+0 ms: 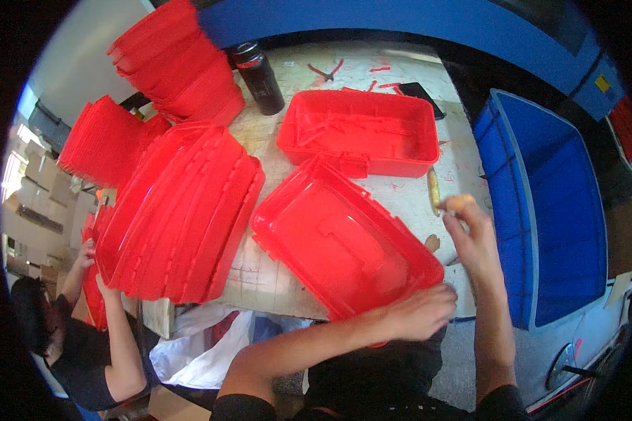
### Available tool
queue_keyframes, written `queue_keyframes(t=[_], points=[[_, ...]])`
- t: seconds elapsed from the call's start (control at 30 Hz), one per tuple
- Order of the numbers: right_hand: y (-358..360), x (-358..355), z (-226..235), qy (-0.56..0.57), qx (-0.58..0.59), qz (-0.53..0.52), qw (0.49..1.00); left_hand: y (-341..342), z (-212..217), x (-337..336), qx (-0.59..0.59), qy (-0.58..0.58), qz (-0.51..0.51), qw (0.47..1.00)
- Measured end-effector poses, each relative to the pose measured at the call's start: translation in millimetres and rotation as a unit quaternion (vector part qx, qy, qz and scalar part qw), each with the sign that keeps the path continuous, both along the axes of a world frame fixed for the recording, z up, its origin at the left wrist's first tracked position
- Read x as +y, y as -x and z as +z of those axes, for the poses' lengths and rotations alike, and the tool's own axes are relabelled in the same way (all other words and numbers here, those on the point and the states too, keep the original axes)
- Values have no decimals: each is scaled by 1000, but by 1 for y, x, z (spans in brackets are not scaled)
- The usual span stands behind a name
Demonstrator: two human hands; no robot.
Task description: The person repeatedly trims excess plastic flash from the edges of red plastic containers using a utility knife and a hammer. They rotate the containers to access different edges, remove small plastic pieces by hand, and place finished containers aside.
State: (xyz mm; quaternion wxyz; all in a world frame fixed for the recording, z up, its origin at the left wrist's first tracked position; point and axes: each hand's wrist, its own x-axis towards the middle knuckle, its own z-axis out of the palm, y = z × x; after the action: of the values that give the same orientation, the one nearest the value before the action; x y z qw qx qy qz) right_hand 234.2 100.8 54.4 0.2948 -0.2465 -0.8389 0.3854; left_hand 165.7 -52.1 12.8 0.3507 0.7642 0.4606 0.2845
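A shallow red plastic box (351,242), open side up, lies at an angle on the table in front of me. My left hand (421,312) is closed on its near right corner, with the forearm crossing along its near side. Just right of the box, my right hand (469,228) pinches the lower end of a slim yellow stick-like tool (434,188) lying on the table; its kind does not show. Beyond the box stands a deeper red bin (361,158) with thin red plastic scraps (330,130) inside.
Nested red boxes (182,217) and more red stacks (179,67) stand at left. Farther back are a black bottle (260,78), red-handled pliers (326,71) and a black phone-like slab (421,98). A large blue crate (516,210) stands right. Another person (70,337) handles red plastic at lower left.
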Motion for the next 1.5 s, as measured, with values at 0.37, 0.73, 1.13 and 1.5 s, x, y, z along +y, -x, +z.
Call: queue_keyframes(t=[0.37, 0.73, 1.13, 1.5], points=[[64, 92, -94, -170, -367, -127, 906, 140, 7, 87, 333, 21, 86, 939], [-91, -72, -60, 384, -71, -93, 916, 112, 19, 75, 204, 134, 217, 945], [-58, -62, -90, 486, 48, -48, 871, 103, 17, 60, 200, -13, 155, 967], [-52, -87, -82, 469, 90, -88, 874, 40, 33, -33, 94, -90, 48, 990]])
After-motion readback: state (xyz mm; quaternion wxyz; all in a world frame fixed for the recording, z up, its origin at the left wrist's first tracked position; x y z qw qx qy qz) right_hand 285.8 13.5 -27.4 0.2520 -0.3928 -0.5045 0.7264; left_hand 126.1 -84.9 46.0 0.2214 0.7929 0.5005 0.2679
